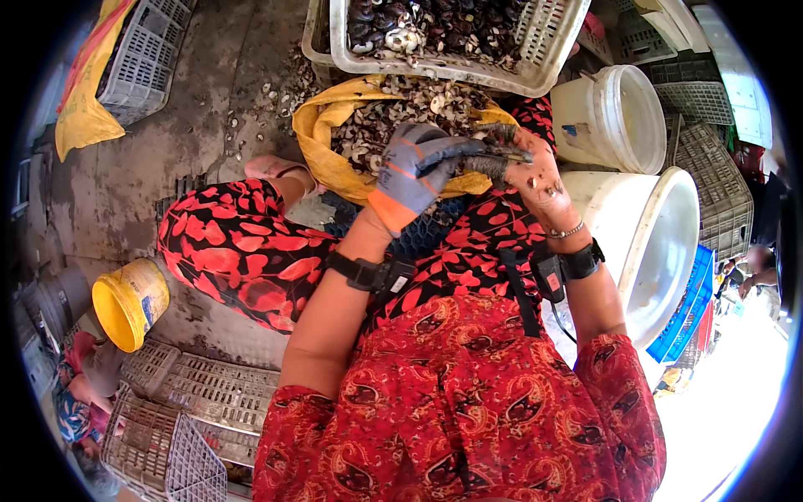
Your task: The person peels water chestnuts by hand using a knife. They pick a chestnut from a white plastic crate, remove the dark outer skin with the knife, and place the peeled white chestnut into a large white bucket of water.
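My left hand, in a grey glove with an orange cuff, meets my right hand above a yellow woven sack filled with shell pieces. The right hand is bare at the palm, with grey coverings on some fingers and bits stuck to the skin. A thin dark object lies across its palm, within its curled fingers. What the gloved fingertips pinch, if anything, is too small to tell. Behind the sack, a white plastic crate holds dark shells.
Two white buckets stand close at the right, with a blue crate beyond. At the left are a yellow bucket and a grey crate. Stacked crates and another person are at the lower left.
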The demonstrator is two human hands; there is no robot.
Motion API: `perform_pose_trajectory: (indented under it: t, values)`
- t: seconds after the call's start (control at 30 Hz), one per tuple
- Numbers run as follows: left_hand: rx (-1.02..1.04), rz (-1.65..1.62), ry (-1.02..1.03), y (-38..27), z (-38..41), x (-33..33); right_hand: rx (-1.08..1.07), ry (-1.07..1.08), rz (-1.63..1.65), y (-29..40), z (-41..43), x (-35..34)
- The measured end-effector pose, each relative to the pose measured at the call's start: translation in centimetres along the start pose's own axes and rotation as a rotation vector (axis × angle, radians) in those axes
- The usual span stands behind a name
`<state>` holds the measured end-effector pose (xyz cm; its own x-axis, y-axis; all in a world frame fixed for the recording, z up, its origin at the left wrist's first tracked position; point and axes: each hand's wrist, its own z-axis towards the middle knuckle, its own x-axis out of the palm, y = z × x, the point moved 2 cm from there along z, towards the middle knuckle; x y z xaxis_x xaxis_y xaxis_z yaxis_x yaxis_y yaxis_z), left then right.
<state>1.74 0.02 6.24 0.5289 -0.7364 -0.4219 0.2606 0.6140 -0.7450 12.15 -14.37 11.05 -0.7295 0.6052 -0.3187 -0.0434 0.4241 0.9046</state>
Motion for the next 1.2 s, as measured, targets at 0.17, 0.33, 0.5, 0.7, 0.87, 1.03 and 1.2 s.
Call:
perform_pose_trajectory:
  t: [0.17, 0.33, 0.5, 0.7, 0.87, 1.03, 1.2]
  values:
    - [-0.267, -0.169, -0.054, 2.3, -0.9, -0.3, -0.015, 0.028, 0.197, 1.8, -0.7, 0.6]
    - [-0.135, -0.073, -0.013, 1.6, -0.5, 0.4, -0.103, 0.08, -0.116, 0.6, -0.3, -0.4]
    - [-0.011, 0.006, -0.023, -0.7, 0.7, -1.0, -0.068, 0.036, 0.11, 1.8, -0.6, 0.5]
    - [-0.666, -0.095, 0.005, 5.1, -2.1, -0.3, -0.037, 0.054, 0.057, 3.5, -2.1, 1.8]
    - [-0.539, -0.054, -0.014, 3.9, -1.9, 0.9, -0.161, 0.087, 0.554, 0.3, -2.8, 0.1]
    - [-0.65, -0.382, -0.173, 6.5, -3.8, 1.6, -0.184, -0.017, 0.397, -4.2, -1.7, 1.4]
    - [-0.706, -0.543, -0.183, 7.6, -3.7, 5.4, 0.127, 0.035, 1.115, -8.6, -2.9, 0.6]
